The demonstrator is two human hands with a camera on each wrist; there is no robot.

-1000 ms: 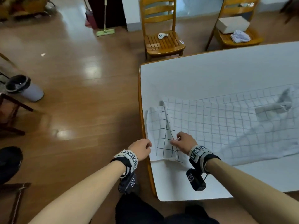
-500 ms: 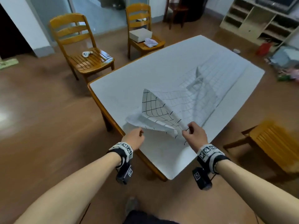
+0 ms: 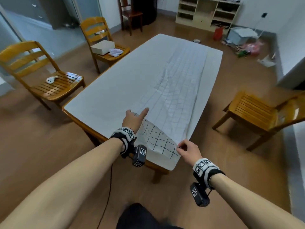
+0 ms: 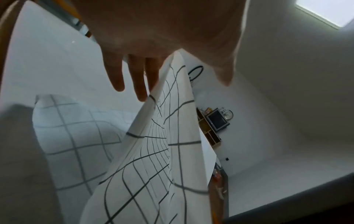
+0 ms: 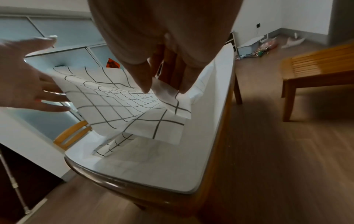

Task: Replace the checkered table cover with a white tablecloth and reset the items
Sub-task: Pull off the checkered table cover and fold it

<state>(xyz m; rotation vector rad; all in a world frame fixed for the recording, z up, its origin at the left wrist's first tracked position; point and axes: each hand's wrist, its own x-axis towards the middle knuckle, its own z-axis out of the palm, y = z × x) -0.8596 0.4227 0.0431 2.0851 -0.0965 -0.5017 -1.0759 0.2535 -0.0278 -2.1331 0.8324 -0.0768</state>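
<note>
Pinching the near corner of the checkered cover (image 3: 158,142), the right hand (image 3: 188,152) lifts it off the counter (image 3: 115,90). The left hand (image 3: 132,120), gripping half a second ago, now spreads open against the raised fold; removal looks barely begun.

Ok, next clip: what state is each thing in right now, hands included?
Checkered table cover: folded into a long strip on the table, near end lifted.
Right hand: pinches the cover's near corner.
Left hand: fingers straight, against the lifted edge.
Table: white top mostly bare.
White box: on a chair seat.
</note>
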